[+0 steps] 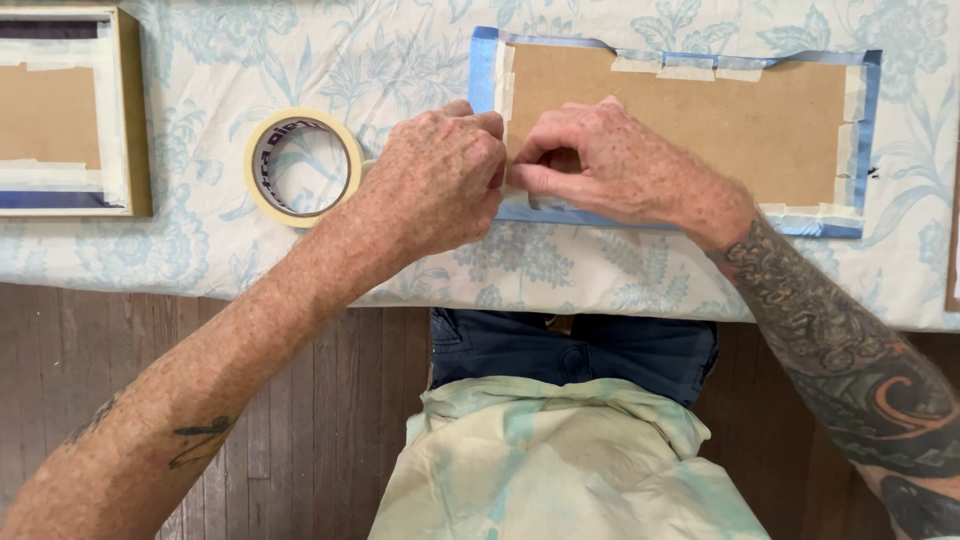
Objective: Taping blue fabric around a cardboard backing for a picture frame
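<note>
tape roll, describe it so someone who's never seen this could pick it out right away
On the blue floral tablecloth, look just beside the left hand, between the two brown-backed frames. The tape roll lies flat there: a cream ring, the only round thing among rectangles.

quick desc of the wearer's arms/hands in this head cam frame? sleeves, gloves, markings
Both hands bare, no gloves, rings or watch visible. Left hand: forearm uncovered, with a small dark tattoo near the elbow. Right hand: forearm uncovered and wrapped in a dense tattoo sleeve, dark patterned linework with an orange curved shape. No sleeves reach into view on either arm.
</note>
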